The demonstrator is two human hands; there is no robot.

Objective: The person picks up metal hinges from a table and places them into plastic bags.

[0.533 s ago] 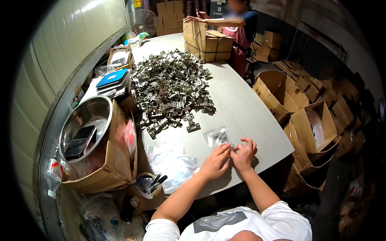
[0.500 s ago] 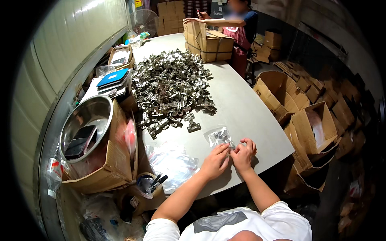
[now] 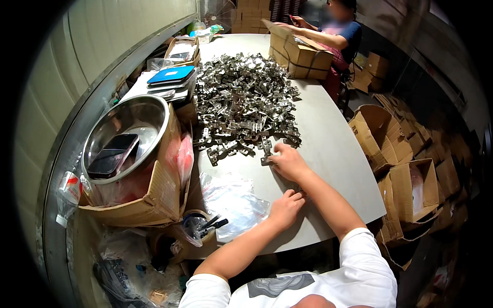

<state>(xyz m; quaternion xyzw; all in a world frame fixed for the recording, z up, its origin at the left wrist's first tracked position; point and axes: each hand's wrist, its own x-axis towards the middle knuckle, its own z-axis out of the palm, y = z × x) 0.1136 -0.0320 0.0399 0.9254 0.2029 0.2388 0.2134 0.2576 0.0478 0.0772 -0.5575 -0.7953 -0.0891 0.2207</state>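
Note:
A large heap of shiny metal cabinet hinges (image 3: pixel 241 97) lies along the middle of the table. My right hand (image 3: pixel 288 161) reaches to the heap's near edge, its thumb and fingers closing on a hinge (image 3: pixel 266 153) that sticks out there. Closer to me, my left hand (image 3: pixel 287 209) rests on the table with curled fingers. Its fingertips lie beside my right forearm, and what they grip is hidden. To its left is a loose stack of clear plastic bags (image 3: pixel 233 203). The small filled bag seen earlier is covered by my right arm.
On the left, a steel bowl (image 3: pixel 95 126) holding a phone (image 3: pixel 114 155) sits on a cardboard box (image 3: pixel 149 205). Markers (image 3: pixel 213 226) lie by the bags. A blue-topped scale (image 3: pixel 171 74) stands beyond. Across the table a person handles a carton (image 3: pixel 300 54). Open cartons (image 3: pixel 413 190) stand right.
My right hand has left the small bag beside my left hand and moved forward to the hinge at the heap's edge. My left hand stays near me. The view has shifted.

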